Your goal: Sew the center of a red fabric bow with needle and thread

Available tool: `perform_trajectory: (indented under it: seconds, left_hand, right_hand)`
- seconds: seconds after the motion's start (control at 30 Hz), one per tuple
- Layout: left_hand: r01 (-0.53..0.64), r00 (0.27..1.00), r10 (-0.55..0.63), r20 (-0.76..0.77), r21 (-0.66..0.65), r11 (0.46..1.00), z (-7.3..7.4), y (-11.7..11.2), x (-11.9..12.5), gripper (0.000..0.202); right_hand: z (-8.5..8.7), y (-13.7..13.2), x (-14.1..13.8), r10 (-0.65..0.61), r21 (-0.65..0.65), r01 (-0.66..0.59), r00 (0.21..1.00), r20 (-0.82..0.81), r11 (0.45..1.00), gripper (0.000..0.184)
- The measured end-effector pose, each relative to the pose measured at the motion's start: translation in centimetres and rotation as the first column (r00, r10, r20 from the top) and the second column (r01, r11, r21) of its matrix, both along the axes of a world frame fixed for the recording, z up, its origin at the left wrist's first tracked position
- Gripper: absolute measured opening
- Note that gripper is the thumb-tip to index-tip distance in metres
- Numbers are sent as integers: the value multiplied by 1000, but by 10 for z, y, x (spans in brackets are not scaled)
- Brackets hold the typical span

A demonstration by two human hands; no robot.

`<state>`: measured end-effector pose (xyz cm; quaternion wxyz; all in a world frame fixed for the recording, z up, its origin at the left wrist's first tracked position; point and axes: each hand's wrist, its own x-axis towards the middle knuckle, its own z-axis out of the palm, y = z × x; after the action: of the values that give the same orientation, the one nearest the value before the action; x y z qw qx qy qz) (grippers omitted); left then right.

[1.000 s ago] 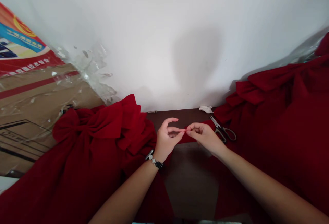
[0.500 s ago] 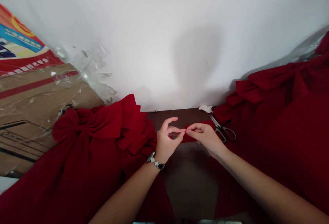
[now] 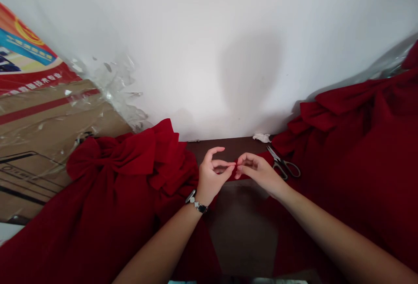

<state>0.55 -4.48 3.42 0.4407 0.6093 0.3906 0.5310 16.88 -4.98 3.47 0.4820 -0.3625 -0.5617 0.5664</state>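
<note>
Red cloth point(image 3: 268, 157) on the dark table point(image 3: 243, 236), midway between two heaps of bows, just beyond and partly behind the hands. Plain and matte, deep crimson all over, lying low and flat, with a nearly straight near edge. Hidden in its middle by fingers, so full outline impossible to tell. Showing most clearly at its right end, close beside the scissors point(image 3: 281, 161).

Left hand point(image 3: 212, 174) with thumb and one straight finger very close at the tips, another finger raised and curved well apart. Right hand point(image 3: 259, 175) facing it, with thumb and bent fingers loosely gathered near the same spot. Tips of both nearly meeting above the cloth; cannot tell whether either grips it or anything thin, the point of meeting being too small to read.

To the left, left bows point(image 3: 127, 155) in the same red, with broad soft loops around a pinched middle, hanging tails, and layered angular edges towards the hands. To the right, right bows point(image 3: 339, 105) stacked likewise, folds darker in shade. Scissors with blades slightly parted and aimed to the far left, handles near the right wrist. Beyond, a crumpled white scrap point(image 3: 261, 138) at the far edge of the table, before a pale wall point(image 3: 179, 58).
</note>
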Motion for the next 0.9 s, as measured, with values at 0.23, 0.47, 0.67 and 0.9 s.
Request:
perform_trajectory:
  seconds: [0.23, 0.47, 0.67, 0.9]
  left_hand:
    - [5, 999, -4, -44, 7, 1000, 0, -1, 0, 53]
    - [26, 999, -26, -30, -22, 999, 4, 0, 0, 59]
    - [22, 997, -18, 75, -53, 998, 5, 4, -3, 39]
    - [10, 995, -4, 103, -56, 998, 5, 5, -2, 27]
  right_hand:
    - [-1, -1, -2, -44, -42, 47, 997, 69, 998, 25]
    - [5, -1, -2, -101, -38, 104, 991, 84, 994, 24]
    - [5, -1, -1, -118, -78, 125, 989, 87, 989, 25]
    - [4, 0, 0, -122, -101, 128, 990, 63, 987, 22]
